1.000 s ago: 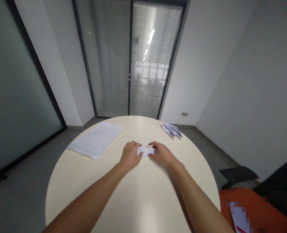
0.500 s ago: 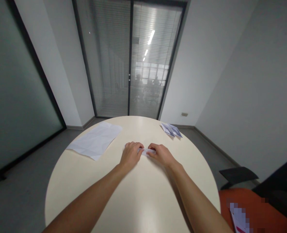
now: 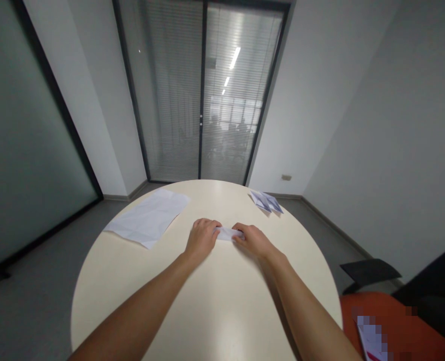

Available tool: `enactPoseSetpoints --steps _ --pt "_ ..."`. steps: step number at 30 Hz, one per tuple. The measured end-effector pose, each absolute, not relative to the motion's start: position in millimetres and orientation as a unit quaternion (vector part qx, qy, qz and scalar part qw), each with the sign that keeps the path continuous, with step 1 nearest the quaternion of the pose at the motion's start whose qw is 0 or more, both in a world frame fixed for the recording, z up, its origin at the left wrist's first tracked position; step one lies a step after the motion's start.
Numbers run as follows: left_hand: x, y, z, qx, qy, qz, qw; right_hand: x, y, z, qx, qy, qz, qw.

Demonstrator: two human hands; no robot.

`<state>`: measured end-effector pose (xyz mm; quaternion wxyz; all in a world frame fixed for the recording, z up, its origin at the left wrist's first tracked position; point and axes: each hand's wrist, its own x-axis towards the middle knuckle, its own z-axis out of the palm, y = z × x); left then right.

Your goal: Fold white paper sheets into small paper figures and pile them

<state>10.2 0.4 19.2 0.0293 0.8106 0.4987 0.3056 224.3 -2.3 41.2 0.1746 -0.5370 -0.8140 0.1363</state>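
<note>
A narrow strip of folded white paper lies at the middle of the round table, its two ends covered by my fingers. My left hand is closed on its left end, thumb along the near edge and fingers curled over the top. At the right end my right hand pinches the paper between thumb and fingers. Both hands rest low, close to the tabletop. The paper's ends under the fingers are hidden.
A large creased white sheet lies on the table's left. Folded paper pieces sit near the far right edge of the round table. An orange chair with a black armrest stands at the right, papers on its seat.
My hands have moved slightly apart along the folded paper, the right one shifting to the right. More of the strip shows between them.
</note>
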Motion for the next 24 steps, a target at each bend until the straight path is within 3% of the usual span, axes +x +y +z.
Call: enactPoseSetpoints --steps 16,24 --pt "3.0 6.5 10.2 0.816 0.487 0.311 -0.014 223.2 2.0 34.7 -0.523 -0.809 0.174 0.206" --pt "-0.4 9.5 -8.5 0.811 0.516 0.274 0.034 228.0 10.0 34.5 -0.634 -0.741 0.085 0.204"
